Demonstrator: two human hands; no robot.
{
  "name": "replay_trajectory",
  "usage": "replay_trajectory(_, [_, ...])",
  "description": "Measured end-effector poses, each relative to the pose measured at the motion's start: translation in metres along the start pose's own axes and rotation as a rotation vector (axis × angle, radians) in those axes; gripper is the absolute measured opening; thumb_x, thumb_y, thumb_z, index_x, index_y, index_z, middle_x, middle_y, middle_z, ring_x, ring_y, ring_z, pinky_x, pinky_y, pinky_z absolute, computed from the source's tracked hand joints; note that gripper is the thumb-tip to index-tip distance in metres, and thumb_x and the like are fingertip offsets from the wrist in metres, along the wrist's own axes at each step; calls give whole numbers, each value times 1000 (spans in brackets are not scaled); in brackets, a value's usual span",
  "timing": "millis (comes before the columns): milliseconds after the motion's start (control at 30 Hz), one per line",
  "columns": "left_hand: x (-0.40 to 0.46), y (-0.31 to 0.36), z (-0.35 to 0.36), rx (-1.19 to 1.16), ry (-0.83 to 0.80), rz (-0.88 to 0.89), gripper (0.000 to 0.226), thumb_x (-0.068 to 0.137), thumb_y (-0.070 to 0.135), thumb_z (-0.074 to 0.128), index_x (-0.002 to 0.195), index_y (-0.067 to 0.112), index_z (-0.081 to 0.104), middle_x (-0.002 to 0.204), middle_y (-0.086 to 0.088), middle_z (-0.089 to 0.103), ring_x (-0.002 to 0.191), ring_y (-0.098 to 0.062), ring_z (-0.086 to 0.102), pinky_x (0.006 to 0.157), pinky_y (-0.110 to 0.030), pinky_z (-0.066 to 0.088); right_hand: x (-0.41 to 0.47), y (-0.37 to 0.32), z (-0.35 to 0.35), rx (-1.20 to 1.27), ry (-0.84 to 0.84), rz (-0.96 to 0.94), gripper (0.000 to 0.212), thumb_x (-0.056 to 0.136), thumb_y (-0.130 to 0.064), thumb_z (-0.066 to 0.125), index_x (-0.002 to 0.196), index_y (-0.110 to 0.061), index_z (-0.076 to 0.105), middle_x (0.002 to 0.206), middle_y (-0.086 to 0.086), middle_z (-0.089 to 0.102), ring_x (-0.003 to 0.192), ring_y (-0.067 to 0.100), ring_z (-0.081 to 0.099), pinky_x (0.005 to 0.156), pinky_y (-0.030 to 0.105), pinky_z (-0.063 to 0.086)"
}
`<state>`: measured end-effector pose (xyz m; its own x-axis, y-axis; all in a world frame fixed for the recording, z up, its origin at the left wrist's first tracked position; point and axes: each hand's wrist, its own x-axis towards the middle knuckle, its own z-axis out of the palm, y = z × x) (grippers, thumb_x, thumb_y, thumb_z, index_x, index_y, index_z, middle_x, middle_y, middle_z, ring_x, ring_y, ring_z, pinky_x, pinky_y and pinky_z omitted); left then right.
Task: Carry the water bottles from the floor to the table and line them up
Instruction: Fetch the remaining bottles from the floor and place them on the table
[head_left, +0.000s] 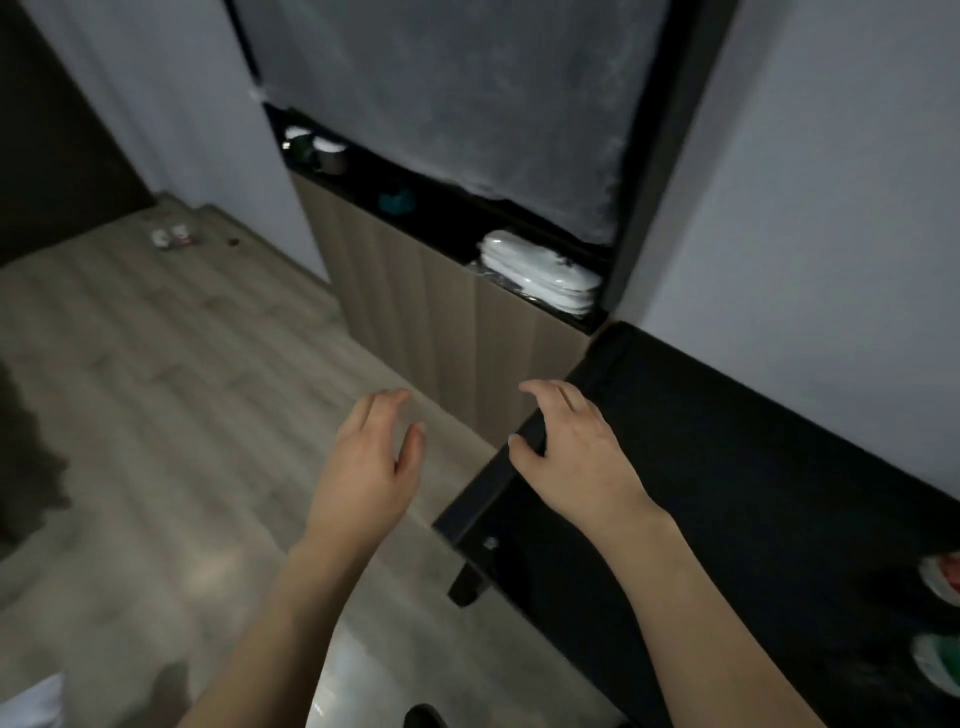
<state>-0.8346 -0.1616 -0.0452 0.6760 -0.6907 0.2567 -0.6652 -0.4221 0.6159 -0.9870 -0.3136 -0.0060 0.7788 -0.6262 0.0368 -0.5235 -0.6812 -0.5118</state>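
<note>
Black desk (753, 519) fills the right foreground, two blurred bottle caps, one red (943, 579) and one green (937, 662), at its right edge; right hand (566, 447) hovers over its left edge, fingers loosely curled, holding nothing; left hand (371, 457) hangs over the wooden floor (156, 389), fingers relaxed, empty; far off by the wall, small bottles (174, 236) lie on the floor, too blurred to count.

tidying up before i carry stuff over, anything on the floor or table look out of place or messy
A few small things lie scattered on the floor by the far wall: little white and red items and a dark speck, too blurred to identify. Nothing looks spilled or broken. Both hands, left and right, hold nothing.
</note>
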Motion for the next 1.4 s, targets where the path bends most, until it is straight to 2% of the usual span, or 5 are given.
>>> replay_trajectory(333, [-2,-122,-107,11,225,-230,34,97,29,55,128,15,54,123,-3,57,114,-20,56,90,-38,48,65,-137,77,14,-132,-187,55,91,-36,57,142,-24,39,144,-5,39,126,21,43,104,38,39])
replay_trajectory(633, [78,-196,-136,70,240,-292,36,99,36,50,131,21,52,129,5,54,115,-10,54,88,-32,48,175,-191,134,15,-189,-206,57,89,-34,59,142,-22,41,144,-2,41,129,24,41,105,37,36])
replay_trajectory(933, [221,-273,-182,198,279,-327,38,98,38,49,133,23,50,130,6,53,79,4,47,80,-30,46,336,-249,157,83,-174,-268,55,89,-32,58,140,-22,42,142,-3,42,127,22,40,101,33,35])
replay_trajectory(1167, [288,-343,-208,242,278,-363,37,98,37,50,133,24,50,130,6,53,108,-11,57,84,-26,45,419,-302,197,90,-219,-303,54,89,-30,59,139,-20,43,141,0,44,128,22,40,103,33,35])
replay_trajectory(1400, [363,-454,-256,267,304,-359,36,98,38,49,131,24,50,129,5,55,111,-12,57,83,-23,42,514,-386,261,62,-229,-332,56,88,-32,60,140,-21,43,141,0,45,128,23,42,104,34,35])
